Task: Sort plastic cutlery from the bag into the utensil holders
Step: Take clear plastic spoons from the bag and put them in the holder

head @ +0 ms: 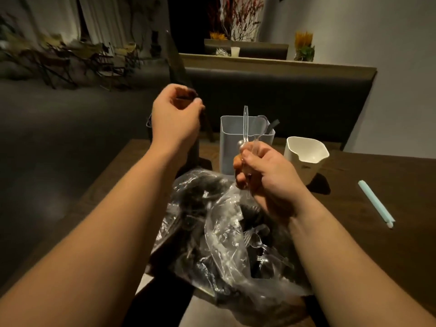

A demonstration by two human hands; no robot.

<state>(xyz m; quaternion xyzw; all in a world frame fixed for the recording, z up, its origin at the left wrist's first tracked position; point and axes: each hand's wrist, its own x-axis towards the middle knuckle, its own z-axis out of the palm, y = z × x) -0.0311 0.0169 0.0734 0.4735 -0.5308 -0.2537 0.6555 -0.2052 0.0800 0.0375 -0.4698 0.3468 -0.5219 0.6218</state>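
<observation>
While my left fingers (197, 108) are pinching a black knife (177, 64) left of the clear holder (230, 142), my right fingers (238, 161) are bunching clear cutlery (245, 123) before it; I am fearing one slipping loose.

Bag (219, 232) blocks near table (377, 185); bare wood right, beside straw (375, 202).

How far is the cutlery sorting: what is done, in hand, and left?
Done: little; only one black piece shows in the clear holder, and the white holder looks empty. In hand: the left hand holds a black knife, the right hand grips clear cutlery. Left: the bag holds many pieces.
</observation>
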